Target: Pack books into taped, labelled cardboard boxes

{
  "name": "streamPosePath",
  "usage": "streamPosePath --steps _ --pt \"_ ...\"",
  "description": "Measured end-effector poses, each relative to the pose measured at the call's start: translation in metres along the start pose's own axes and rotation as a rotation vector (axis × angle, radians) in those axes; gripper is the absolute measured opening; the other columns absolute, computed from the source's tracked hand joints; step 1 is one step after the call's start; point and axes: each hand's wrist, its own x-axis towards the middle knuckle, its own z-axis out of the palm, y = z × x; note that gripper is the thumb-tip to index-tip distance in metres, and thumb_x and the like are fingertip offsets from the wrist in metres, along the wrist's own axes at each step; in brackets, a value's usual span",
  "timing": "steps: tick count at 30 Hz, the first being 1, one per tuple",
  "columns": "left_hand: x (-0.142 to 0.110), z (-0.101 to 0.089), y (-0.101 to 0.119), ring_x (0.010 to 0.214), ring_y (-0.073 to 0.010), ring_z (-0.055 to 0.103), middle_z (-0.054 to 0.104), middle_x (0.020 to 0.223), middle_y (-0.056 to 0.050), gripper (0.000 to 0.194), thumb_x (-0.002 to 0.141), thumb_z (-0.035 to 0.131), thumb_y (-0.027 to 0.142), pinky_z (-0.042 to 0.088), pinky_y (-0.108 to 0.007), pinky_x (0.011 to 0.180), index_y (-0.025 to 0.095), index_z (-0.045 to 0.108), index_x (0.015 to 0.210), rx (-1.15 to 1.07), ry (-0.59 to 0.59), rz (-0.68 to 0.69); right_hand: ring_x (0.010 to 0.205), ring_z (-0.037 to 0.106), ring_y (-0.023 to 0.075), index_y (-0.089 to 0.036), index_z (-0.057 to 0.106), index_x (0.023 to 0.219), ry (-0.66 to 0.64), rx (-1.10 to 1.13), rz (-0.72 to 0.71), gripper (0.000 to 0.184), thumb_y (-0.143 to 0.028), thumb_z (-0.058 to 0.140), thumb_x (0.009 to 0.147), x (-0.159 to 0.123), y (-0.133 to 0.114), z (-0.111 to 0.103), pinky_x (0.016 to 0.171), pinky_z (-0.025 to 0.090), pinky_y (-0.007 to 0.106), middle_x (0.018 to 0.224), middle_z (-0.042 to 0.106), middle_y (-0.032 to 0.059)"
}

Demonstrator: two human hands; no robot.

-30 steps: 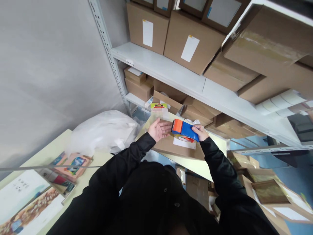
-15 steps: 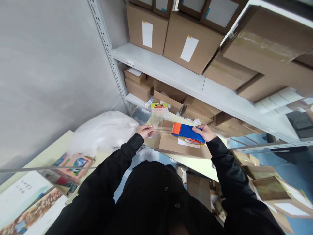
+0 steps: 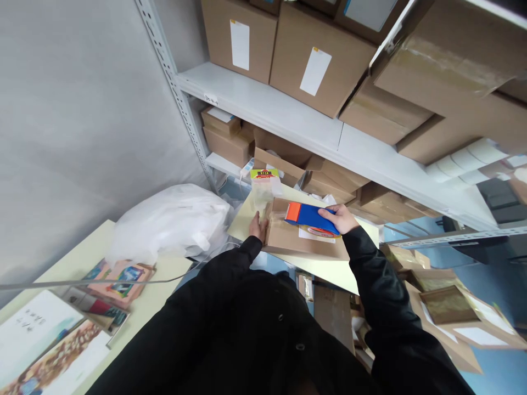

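Observation:
A blue and orange tape dispenser (image 3: 308,215) lies over the top of a closed cardboard box (image 3: 284,238). My right hand (image 3: 342,218) is closed around the dispenser's right end. At the box's left end, my left hand (image 3: 258,227) rests against the side with its fingers stretched up, holding nothing. A strip of clear tape appears to run along the box top from the dispenser toward that end. Under the dispenser, a white label on the box is partly covered. Just behind the box's left end lies a clear plastic bag with a green and red header (image 3: 264,174).
The box sits on a pale yellow table (image 3: 329,270). A white plastic bag (image 3: 168,219) bulges on the left table, near books (image 3: 123,280) and a cable (image 3: 164,281). Shelves (image 3: 288,120) hold cartons beyond. Opened cartons (image 3: 448,310) stand at the right.
My left hand has let go of the pulled-out tape end and moved right, onto the box's left side. The dispenser in my right hand has shifted slightly left. The view has tilted a little.

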Motion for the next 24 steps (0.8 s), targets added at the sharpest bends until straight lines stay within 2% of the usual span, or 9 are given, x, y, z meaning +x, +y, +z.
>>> streamPosePath --steps 2,4,6,8,10,12,17,20,24 --pt "-0.004 -0.010 0.004 0.139 -0.0306 0.021 0.033 0.146 -0.018 0.062 0.075 0.058 0.041 0.021 -0.050 0.110 0.016 0.045 0.130 0.108 0.051 0.019 0.044 0.047 0.0124 -0.016 0.064 0.058 -0.004 -0.006 0.019 0.047 -0.062 0.062 0.067 0.000 -0.001 0.000 0.047 0.036 0.026 0.049 0.058 -0.0003" --pt "-0.016 -0.019 0.015 0.143 -0.0306 0.003 0.014 0.154 -0.015 0.069 0.080 0.050 0.048 0.013 -0.053 0.111 0.016 0.035 0.139 0.301 0.046 0.196 0.044 0.047 0.0121 -0.016 0.064 0.058 -0.024 -0.007 0.017 0.047 -0.062 0.063 0.066 0.000 -0.003 0.000 0.047 0.036 0.026 0.050 0.059 0.0001" --pt "-0.034 -0.021 0.030 0.142 -0.0333 -0.003 0.008 0.155 -0.017 0.087 0.074 0.056 0.053 0.008 -0.053 0.112 0.012 0.025 0.144 0.487 -0.185 0.541 0.045 0.047 0.0117 -0.015 0.064 0.058 -0.038 -0.011 0.012 0.047 -0.062 0.063 0.066 0.000 -0.005 -0.001 0.047 0.036 0.026 0.050 0.060 0.0005" --pt "-0.053 -0.016 0.043 0.141 -0.0367 0.000 0.010 0.153 -0.021 0.107 0.063 0.066 0.058 0.002 -0.052 0.112 0.006 0.021 0.145 0.637 -0.419 0.713 0.045 0.047 0.0113 -0.015 0.064 0.057 -0.048 -0.023 0.013 0.048 -0.062 0.062 0.067 0.001 -0.008 -0.003 0.047 0.036 0.025 0.050 0.060 0.0009" --pt "-0.066 -0.006 0.052 0.141 -0.0387 0.003 0.009 0.152 -0.025 0.119 0.056 0.070 0.062 0.001 -0.053 0.112 0.001 0.018 0.144 0.767 -0.463 0.715 0.046 0.048 0.0112 -0.015 0.065 0.058 -0.065 -0.046 0.003 0.049 -0.062 0.060 0.069 0.002 -0.011 -0.003 0.047 0.036 0.025 0.050 0.060 0.0011" --pt "-0.070 0.001 0.055 0.141 -0.0388 0.003 0.008 0.151 -0.027 0.123 0.054 0.070 0.065 0.003 -0.053 0.112 -0.001 0.016 0.144 0.882 -0.421 0.685 0.047 0.050 0.0116 -0.014 0.067 0.060 -0.083 -0.078 -0.015 0.050 -0.063 0.059 0.070 0.005 -0.015 -0.001 0.048 0.037 0.025 0.051 0.060 0.0014" --pt "-0.063 0.001 0.057 0.141 -0.0373 0.009 0.012 0.150 -0.028 0.124 0.057 0.062 0.072 0.011 -0.052 0.112 -0.002 0.013 0.144 1.123 -0.390 0.719 0.047 0.050 0.0112 -0.015 0.067 0.058 -0.130 -0.214 -0.007 0.050 -0.063 0.059 0.071 0.013 -0.017 -0.010 0.048 0.035 0.025 0.049 0.059 0.0024" --pt "-0.061 0.000 0.061 0.141 -0.0361 0.011 0.013 0.151 -0.027 0.123 0.060 0.057 0.074 0.013 -0.051 0.111 -0.002 0.010 0.145 1.261 -0.370 0.718 0.046 0.049 0.0111 -0.016 0.065 0.055 -0.153 -0.281 0.011 0.050 -0.063 0.059 0.072 0.007 0.005 -0.047 0.048 0.034 0.026 0.049 0.058 0.0023" --pt "-0.061 0.002 0.065 0.141 -0.0350 0.013 0.013 0.152 -0.024 0.120 0.061 0.054 0.075 0.012 -0.051 0.111 0.001 0.011 0.146 1.431 -0.340 0.711 0.049 0.051 0.0125 -0.016 0.067 0.059 -0.181 -0.345 0.087 0.052 -0.065 0.057 0.071 -0.016 0.064 -0.116 0.050 0.036 0.027 0.052 0.060 0.0027"
